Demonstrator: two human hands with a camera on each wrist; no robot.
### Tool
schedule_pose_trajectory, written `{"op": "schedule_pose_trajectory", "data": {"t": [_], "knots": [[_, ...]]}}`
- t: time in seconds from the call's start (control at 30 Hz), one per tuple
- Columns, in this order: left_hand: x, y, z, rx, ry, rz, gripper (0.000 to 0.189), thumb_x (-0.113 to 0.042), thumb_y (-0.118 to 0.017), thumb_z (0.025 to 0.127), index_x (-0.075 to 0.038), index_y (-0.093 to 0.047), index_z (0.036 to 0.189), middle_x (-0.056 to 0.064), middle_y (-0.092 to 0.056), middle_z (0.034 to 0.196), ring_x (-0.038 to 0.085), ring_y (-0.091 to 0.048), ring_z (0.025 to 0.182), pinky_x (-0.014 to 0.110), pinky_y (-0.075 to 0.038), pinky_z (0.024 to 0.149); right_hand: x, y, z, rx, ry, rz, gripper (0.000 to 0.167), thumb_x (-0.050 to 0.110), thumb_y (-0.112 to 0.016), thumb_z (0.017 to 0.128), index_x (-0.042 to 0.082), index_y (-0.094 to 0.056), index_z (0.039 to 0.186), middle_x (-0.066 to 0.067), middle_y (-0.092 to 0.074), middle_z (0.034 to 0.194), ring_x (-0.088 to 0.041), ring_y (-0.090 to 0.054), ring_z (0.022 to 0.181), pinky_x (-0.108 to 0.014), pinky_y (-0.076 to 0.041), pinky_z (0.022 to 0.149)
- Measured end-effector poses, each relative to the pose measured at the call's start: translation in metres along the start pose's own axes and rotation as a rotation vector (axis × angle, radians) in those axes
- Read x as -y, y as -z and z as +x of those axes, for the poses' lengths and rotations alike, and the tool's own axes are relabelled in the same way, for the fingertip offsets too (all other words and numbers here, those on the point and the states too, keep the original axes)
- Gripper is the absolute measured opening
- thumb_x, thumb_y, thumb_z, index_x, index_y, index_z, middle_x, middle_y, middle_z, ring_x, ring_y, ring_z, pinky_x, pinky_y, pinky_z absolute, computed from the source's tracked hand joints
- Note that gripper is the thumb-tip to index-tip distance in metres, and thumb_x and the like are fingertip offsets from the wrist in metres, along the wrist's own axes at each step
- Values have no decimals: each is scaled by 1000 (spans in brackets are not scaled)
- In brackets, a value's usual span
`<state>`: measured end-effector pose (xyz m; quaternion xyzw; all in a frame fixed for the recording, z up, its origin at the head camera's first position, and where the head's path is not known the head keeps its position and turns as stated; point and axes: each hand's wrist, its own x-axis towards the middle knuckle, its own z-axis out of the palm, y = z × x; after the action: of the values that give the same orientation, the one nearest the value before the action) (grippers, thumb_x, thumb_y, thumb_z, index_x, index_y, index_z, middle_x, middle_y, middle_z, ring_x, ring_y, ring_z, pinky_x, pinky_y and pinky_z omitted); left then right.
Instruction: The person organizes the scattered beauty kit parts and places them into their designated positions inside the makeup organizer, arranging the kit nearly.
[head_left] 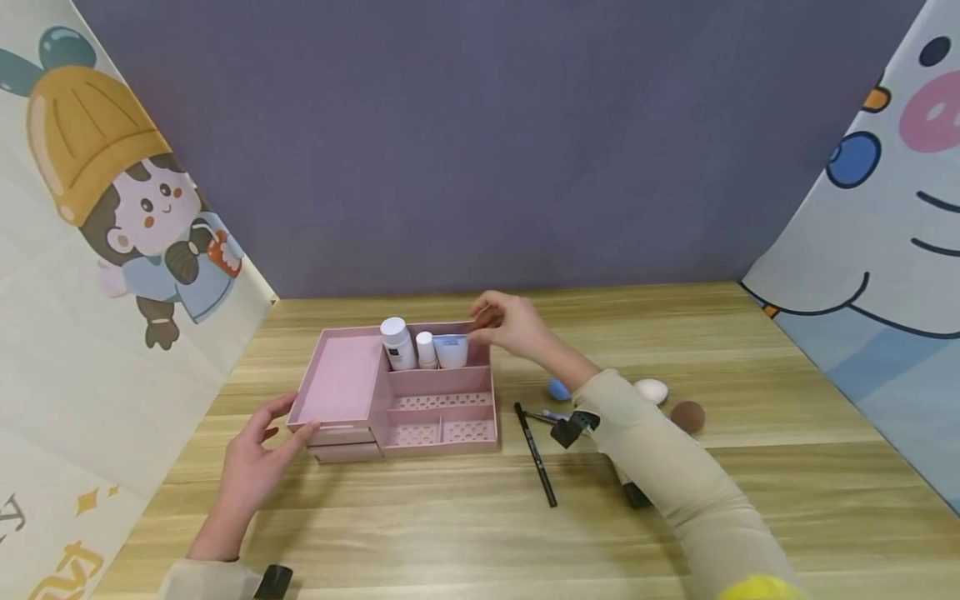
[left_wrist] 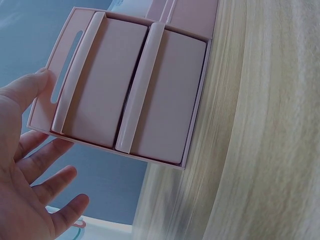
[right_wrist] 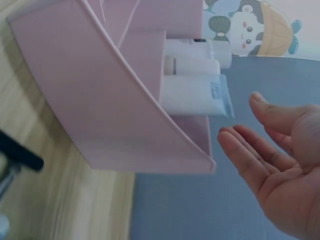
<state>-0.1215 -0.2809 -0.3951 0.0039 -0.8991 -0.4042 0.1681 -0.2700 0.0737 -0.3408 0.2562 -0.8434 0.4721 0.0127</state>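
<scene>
A pink desk organizer (head_left: 341, 379) with two drawers stands on the table. My left hand (head_left: 255, 462) holds its front left corner, the thumb on the drawer-side panel and the index finger along the side; the other fingers spread loosely in the left wrist view. In the back compartment stand a white bottle (head_left: 400, 346), a smaller white-capped bottle (head_left: 426, 350) and a pale blue squeeze tube (head_left: 452, 352). Just above the tube and the back right rim, my right hand (head_left: 517, 325) hovers. Nothing lies between its parted thumb and fingers (right_wrist: 247, 155) in the right wrist view.
Right of the organizer lies a black pen-like stick (head_left: 536, 454). Near my right forearm are a blue rounded piece (head_left: 558, 389), a white egg-shaped piece (head_left: 651, 391) and a brown round piece (head_left: 687, 417). A dark-ended object (head_left: 636, 496) is partly under the sleeve. A grey-blue wall panel (head_left: 495, 150) rises behind the table.
</scene>
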Motion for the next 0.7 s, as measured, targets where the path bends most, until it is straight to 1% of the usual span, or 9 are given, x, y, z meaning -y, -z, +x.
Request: {"op": "schedule_pose_trajectory", "data": {"t": [0.07,0.13,0.27,0.37,0.43,0.5,0.6,0.7], "knots": [[0,0,0,-3,-1,2,50,-21,-73,92,1,-56,134,22,-59,133,18,-50,117,18,-37,91,0,7,-4,3,3,-1,32,6,-82,82,1,-65,109,-14,-74,96,-25,-70,84,-34,-58,73],[0,0,0,-2,-1,2,51,-21,-73,92,0,-56,134,22,-59,133,17,-50,117,18,-36,90,-1,14,-7,11,-3,3,34,5,-82,82,0,-64,111,-15,-73,95,-25,-71,82,-34,-59,71],[0,0,0,1,0,4,51,-21,-73,92,1,-55,135,23,-59,134,24,-50,118,19,-36,91,-5,27,-16,35,-29,17,38,2,-81,81,-3,-62,114,-14,-72,92,-24,-70,78,-34,-59,66],[-1,1,0,8,0,1,51,-20,-73,92,2,-55,135,23,-58,134,30,-50,119,20,-37,91,-8,37,-23,54,-61,35,41,1,-81,81,-3,-60,115,-14,-71,90,-24,-70,75,-40,-60,65],[-1,1,0,14,3,-1,52,-21,-73,93,2,-54,135,23,-58,135,32,-50,121,21,-37,92,-10,43,-28,72,-82,45,43,0,-81,80,-3,-59,117,-14,-70,89,-26,-70,75,-46,-60,65],[-1,1,0,20,8,-6,52,-21,-73,93,2,-54,136,24,-57,135,33,-50,122,23,-37,92,-13,49,-33,92,-103,50,46,0,-81,80,-4,-58,119,-15,-69,88,-30,-70,74,-48,-60,64],[-1,2,0,26,13,-9,53,-21,-72,93,2,-53,136,24,-57,136,34,-50,123,26,-37,93,-18,59,-40,129,-139,50,50,0,-81,80,-5,-55,122,-16,-67,86,-34,-69,73,-46,-60,62],[-1,1,1,27,14,-13,53,-21,-72,93,2,-53,136,24,-56,136,35,-50,123,28,-37,93,-23,69,-49,163,-187,40,53,2,-82,80,-6,-54,124,-15,-66,85,-35,-69,71,-44,-60,60]]}}
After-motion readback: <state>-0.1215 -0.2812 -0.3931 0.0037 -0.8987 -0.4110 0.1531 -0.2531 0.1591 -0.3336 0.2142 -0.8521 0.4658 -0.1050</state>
